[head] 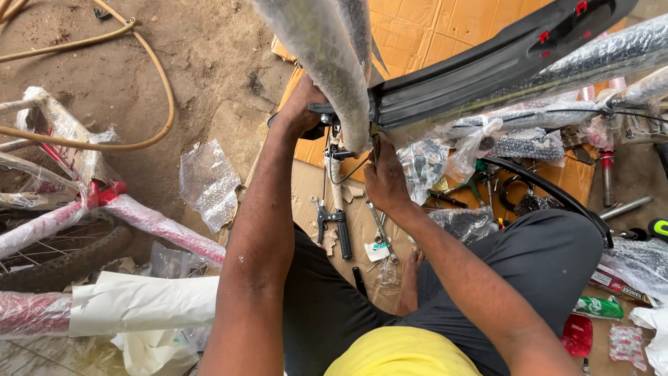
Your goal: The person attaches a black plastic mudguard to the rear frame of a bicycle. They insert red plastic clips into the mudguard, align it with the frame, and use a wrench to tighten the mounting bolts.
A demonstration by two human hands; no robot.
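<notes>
A bicycle frame tube wrapped in bubble plastic (334, 63) runs down from the top centre. My left hand (300, 106) grips a black part (321, 109) on the left side of that tube. On the tube's right side, my right hand (385, 177) is closed around a thin tool (374, 136) pointing up at its lower end. A black mudguard (487, 66) stretches from the tube toward the upper right. My legs in dark trousers sit below on the cardboard.
On the cardboard (417, 31) lie a black brake lever (337, 226), a spanner (381, 230), wrapped parts (529, 143) and a black curved guard (550, 191). A pink wrapped bicycle frame (146, 223) with a tyre (62, 261) is at left, a yellow hose (149, 63) on the dirt.
</notes>
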